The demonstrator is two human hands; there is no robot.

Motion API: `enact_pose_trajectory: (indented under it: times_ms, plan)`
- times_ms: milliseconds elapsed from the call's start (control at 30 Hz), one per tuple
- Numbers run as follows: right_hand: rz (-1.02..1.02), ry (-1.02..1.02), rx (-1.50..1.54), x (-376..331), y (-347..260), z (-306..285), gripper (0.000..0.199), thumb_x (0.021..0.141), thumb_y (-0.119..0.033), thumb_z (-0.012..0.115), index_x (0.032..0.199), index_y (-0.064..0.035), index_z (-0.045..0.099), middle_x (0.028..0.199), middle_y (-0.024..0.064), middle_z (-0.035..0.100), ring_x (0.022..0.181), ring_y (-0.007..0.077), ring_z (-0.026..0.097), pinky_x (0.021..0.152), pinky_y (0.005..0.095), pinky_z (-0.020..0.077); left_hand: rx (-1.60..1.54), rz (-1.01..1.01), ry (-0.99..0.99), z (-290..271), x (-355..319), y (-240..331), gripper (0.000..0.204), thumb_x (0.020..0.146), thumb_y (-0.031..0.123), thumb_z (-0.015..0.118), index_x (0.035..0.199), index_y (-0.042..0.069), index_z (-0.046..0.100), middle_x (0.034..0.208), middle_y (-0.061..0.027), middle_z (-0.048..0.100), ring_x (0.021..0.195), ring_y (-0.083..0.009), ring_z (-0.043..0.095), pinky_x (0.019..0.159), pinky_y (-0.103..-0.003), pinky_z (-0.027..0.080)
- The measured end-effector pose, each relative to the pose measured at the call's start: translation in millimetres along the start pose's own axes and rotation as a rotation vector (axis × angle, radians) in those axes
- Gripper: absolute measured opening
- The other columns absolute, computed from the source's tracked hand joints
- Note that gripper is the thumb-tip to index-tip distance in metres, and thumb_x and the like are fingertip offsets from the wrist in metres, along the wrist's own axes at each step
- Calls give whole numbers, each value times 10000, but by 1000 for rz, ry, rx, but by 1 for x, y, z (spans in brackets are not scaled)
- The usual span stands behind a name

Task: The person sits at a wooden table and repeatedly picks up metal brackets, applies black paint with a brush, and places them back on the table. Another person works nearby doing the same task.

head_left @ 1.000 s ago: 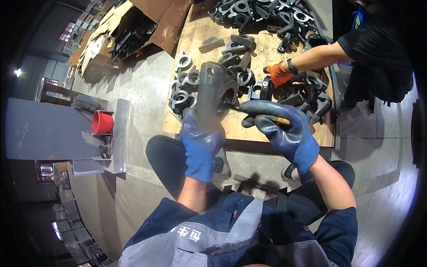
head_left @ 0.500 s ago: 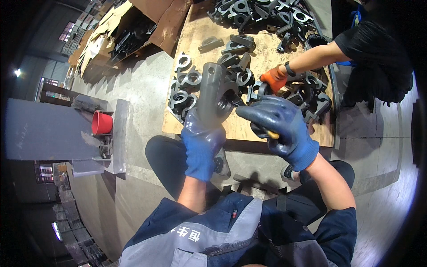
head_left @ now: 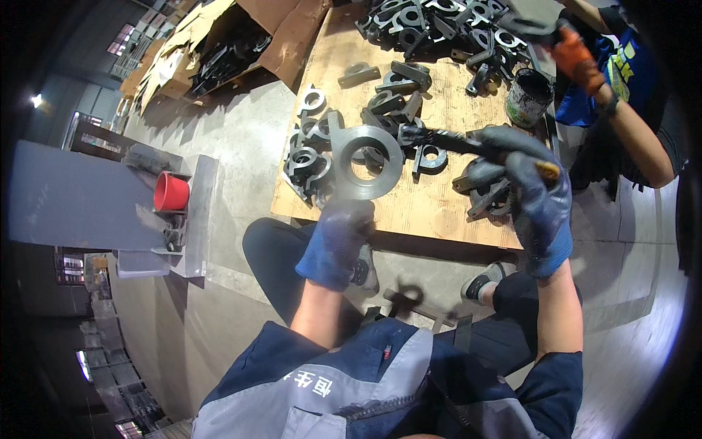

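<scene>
A grey concrete floor [head_left: 241, 128] runs through the workshop, with a big grey panel [head_left: 80, 201] standing on the left. The wooden counter [head_left: 453, 99] lies ahead of the person. To its left is an open cardboard box [head_left: 289, 33] with dark pieces inside; to its right a co-worker [head_left: 625, 73] in an orange glove holds a blurred dark piece. A heap of metal brackets [head_left: 439, 25] covers the counter's far end, and smaller groups lie nearer. A dark, smeared can [head_left: 528, 102] stands by the right edge, and a red bucket [head_left: 171, 192] sits beside the panel.

Both hands wear blue gloves. The left hand [head_left: 338, 238] is closed around the lower end of a grey ring bracket [head_left: 365, 190], raised over the counter's near part. The right hand [head_left: 542, 201] grips a dark brush [head_left: 447, 140] with a yellow handle, its tip close to the ring; whether they touch, I cannot tell.
</scene>
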State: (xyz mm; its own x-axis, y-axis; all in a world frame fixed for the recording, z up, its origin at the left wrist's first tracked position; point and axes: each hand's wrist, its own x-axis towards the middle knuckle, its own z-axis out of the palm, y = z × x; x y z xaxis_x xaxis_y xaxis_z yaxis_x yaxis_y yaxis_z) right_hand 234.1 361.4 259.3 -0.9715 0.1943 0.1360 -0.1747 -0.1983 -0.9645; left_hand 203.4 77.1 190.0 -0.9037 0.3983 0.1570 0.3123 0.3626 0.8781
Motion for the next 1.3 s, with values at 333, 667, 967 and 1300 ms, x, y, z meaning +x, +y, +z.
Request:
enact_pose_trajectory:
  times_ms: [333, 667, 967, 1300]
  plan:
    - [84, -17, -115, -4, -1, -5, 304, 948, -179, 536, 1157, 24, 622, 1006, 143, 686, 782, 160, 678, 702, 287, 556, -2166, -524, -343, 17, 10, 32, 286, 833, 187, 635, 1041, 41, 504, 730, 45, 416, 579, -51, 401, 529, -198, 380]
    - [-63, -334, -18, 3, 10, 7, 315, 915, -198, 660, 1176, -21, 654, 991, 88, 713, 929, 166, 674, 873, 303, 523, -2307, -610, -482, 25, 10, 48, 145, 783, 107, 546, 891, 138, 455, 635, 53, 427, 534, -62, 427, 502, -222, 401]
    - [36, -337, 7, 3, -2, 9, 317, 923, -195, 637, 1160, 17, 641, 1023, 100, 696, 827, 150, 678, 739, 264, 523, -2199, -534, -556, 22, 9, 46, 156, 793, 93, 562, 853, 117, 419, 614, 37, 414, 480, -63, 384, 473, -224, 376]
    - [300, -286, 170, -4, -3, 13, 361, 908, -258, 631, 1165, -4, 640, 957, 100, 710, 885, 148, 670, 828, 280, 518, -1965, -483, -551, 14, 5, 33, 308, 705, 200, 658, 878, 72, 438, 600, 5, 409, 469, -86, 356, 438, -215, 337]
